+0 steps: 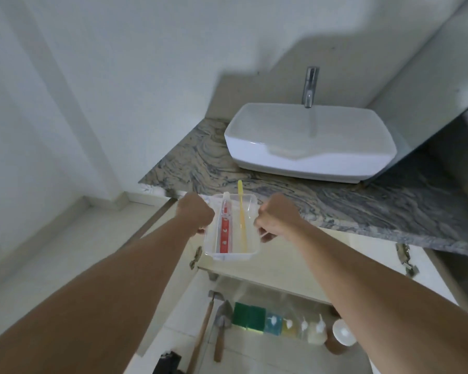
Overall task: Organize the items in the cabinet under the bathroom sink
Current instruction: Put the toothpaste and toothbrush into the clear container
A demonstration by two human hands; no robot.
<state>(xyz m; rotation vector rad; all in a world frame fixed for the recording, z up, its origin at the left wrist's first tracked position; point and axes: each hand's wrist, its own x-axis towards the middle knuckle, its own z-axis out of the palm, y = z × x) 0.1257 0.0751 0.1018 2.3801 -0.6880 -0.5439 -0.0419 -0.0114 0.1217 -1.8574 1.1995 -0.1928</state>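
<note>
Tray [231, 256] | both hands' grip clasps its sides | far end over countertop [362, 209] edge

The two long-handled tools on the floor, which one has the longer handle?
The hammer, on the left; its wooden handle runs well past the trowel's shorter one.

No legible text, brand, number or sign is present. The red and white tube [224, 230] in the clear tray [231, 256] carries printed markings, but they are too blurred to read.
</note>
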